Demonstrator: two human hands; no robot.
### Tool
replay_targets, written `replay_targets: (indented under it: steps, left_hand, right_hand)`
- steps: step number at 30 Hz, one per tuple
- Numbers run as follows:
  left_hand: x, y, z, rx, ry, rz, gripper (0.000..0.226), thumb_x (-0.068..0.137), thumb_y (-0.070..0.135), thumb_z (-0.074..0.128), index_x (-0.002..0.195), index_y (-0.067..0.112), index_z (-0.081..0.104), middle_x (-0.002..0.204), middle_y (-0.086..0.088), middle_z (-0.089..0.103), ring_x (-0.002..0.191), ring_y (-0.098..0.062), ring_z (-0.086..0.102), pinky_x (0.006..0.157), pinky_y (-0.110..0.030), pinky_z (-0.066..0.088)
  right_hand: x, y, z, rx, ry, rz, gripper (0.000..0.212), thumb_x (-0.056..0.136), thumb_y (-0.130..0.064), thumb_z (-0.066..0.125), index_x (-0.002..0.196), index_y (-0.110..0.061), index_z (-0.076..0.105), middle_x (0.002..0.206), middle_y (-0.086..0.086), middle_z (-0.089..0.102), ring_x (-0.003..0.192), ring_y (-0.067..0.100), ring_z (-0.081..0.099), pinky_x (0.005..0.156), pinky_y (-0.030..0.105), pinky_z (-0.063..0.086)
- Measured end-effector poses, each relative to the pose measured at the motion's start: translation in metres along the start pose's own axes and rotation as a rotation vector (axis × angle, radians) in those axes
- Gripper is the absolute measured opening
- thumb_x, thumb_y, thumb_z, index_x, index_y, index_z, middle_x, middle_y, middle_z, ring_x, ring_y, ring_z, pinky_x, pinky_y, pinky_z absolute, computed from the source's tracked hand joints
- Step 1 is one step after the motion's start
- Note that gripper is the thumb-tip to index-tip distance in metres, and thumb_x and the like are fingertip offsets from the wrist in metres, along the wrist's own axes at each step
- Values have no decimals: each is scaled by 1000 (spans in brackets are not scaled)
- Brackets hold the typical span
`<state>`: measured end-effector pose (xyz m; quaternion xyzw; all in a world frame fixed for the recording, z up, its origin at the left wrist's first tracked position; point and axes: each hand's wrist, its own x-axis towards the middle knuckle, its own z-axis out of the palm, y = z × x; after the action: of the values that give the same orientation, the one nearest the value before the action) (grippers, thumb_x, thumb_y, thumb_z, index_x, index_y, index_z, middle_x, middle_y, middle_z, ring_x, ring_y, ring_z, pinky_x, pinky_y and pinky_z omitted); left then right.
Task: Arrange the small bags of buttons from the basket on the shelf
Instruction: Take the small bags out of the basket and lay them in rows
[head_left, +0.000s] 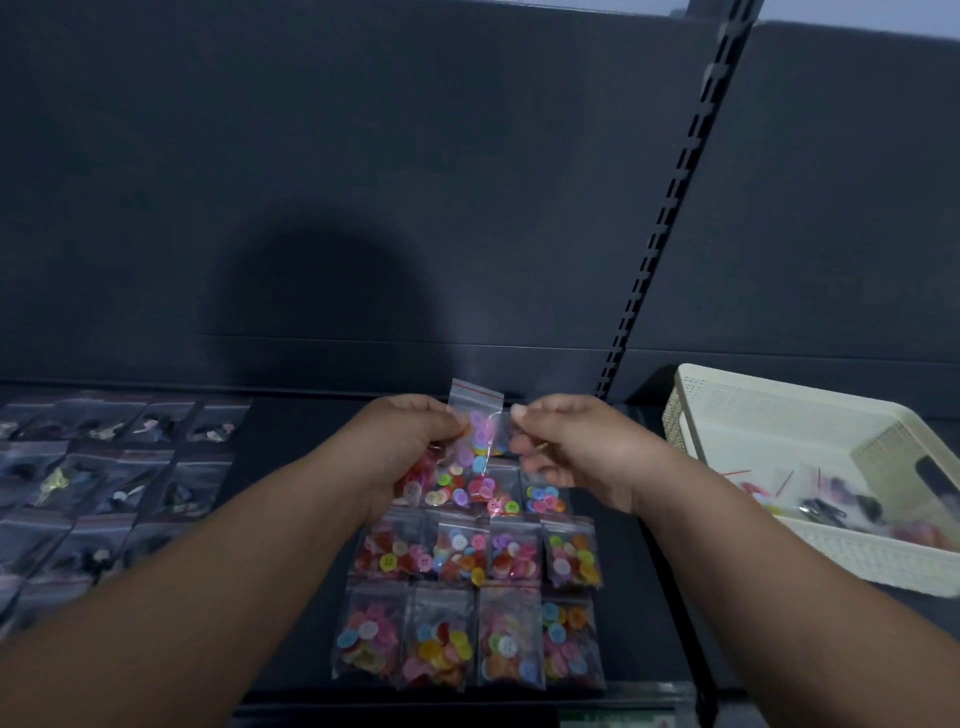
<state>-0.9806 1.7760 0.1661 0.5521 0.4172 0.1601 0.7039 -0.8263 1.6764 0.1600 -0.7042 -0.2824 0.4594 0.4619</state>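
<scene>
Bag of buttons (480, 431) held in two hands over the shelf (291, 519)

Item: small clear zip bag with a red seal line and mixed coloured buttons inside. It is hanging upright between both hands, just above the back row of the laid-out bags (467, 592).

Left hand (410, 441): is pinching the bag's left edge, fingers curled in. I cannot tell whether the palm is also holding other bags beneath it.

Right hand (571, 447): is pinching the right edge between thumb and forefinger, the other fingers curling loosely below.

Laid-out bags: are lying flat in rows of four, edges touching or overlapping, directly under the hands.

Dark bags (104, 467): are lying in rows at the shelf's left end, well apart.

Basket (857, 551): cream, perforated, is sitting to the right and holding several blurred bags (831, 506).
</scene>
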Motion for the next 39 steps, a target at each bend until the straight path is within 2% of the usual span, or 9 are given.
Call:
replay_targets:
  steps: [3,5,10,13,15,20,28,34,39]
  left_hand:
    - [1,0,13,9,-24,10,12,84,7,66,72,10,64,69,-12,67,61,-23,63,65,-35,55]
    - [1,-2,21,25,-36,16,13,84,6,66,72,10,64,71,-13,66,64,-24,60,65,-35,52]
    - [5,-12,26,371,36,114,8,88,11,61,82,10,65,65,-9,59,42,-14,48,39,-16,36]
    - [14,-21,22,682,72,217,15,87,13,59,75,17,66,69,1,65,58,-15,59,58,-25,51]
    - [16,-26,22,921,67,244,19,86,14,56,72,23,64,79,5,68,76,-15,64,72,-29,53]
    - [22,-34,27,1155,62,252,13,87,15,56,80,25,63,98,4,65,93,-15,61,81,-26,50]
    - [28,-41,38,1180,48,226,10,86,20,59,79,25,64,98,5,67,89,-13,61,71,-23,45]
    - [28,-41,43,1136,33,221,9,86,23,60,86,22,70,94,7,68,88,-11,62,77,-28,52]
    - [26,-36,40,1045,33,237,10,87,21,61,82,16,68,84,2,68,79,-14,64,72,-29,53]
  right_hand:
    - [-5,-3,0,65,-43,-33,5,88,-19,66,84,-17,62,71,-2,67,59,9,58,49,19,41]
    - [-6,-1,-2,69,-1,-46,13,86,-11,67,77,-18,61,64,-1,64,54,7,57,44,17,38]
    - [-2,14,-21,2,143,38,24,89,-7,60,68,-18,57,61,2,58,50,10,50,45,20,34]
    - [2,27,-33,-82,179,124,20,92,-7,55,74,-16,58,62,3,57,53,11,49,48,20,35]
    - [6,34,-35,-107,178,172,18,92,-6,53,77,-14,58,64,3,56,53,11,48,48,21,35]
    - [16,43,-36,-113,154,218,17,92,-6,54,77,-14,57,64,3,55,55,11,47,49,20,37]
    - [25,48,-36,-110,153,218,16,90,-4,59,77,-14,59,65,3,57,58,11,50,48,20,40]
    - [30,53,-34,-268,189,174,15,87,-3,61,77,-13,56,67,6,60,53,11,53,43,19,42]
    - [32,56,-35,-526,254,67,11,80,-10,65,73,-14,57,71,7,64,64,20,59,63,31,49]
